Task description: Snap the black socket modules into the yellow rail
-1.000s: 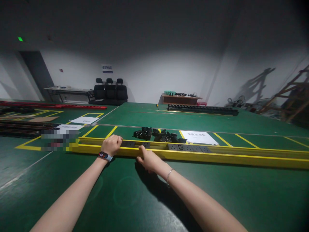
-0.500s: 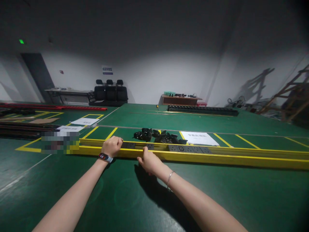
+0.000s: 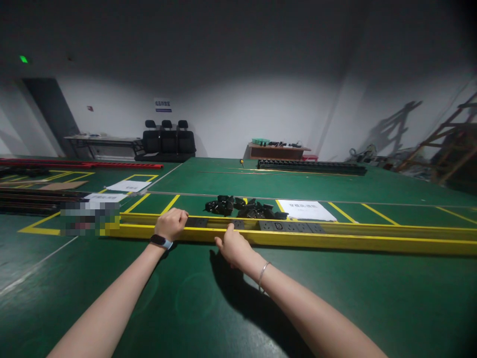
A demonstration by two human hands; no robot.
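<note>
A long yellow channel (image 3: 335,241) lies across the green table. Black socket modules (image 3: 290,227) sit inside it right of centre, and a smaller black module (image 3: 238,224) lies by my right fingers. My left hand (image 3: 171,224), with a watch on its wrist, is closed over the channel's left part; what its fingers hold is hidden. On the near wall rests my right hand (image 3: 234,246), index finger reaching over the edge at the small module and thumb apart, with nothing seen in its grasp.
Behind the channel are a pile of black parts (image 3: 246,208) and a white paper sign (image 3: 307,210). Dark rails (image 3: 33,200) lie at the left. Farther back are a black slotted rail (image 3: 311,167) and a red rail (image 3: 93,164).
My right hand has shifted slightly right along the channel, and the small module by its fingers also sits farther right. My left hand stays nearly in place. The view has turned slightly.
</note>
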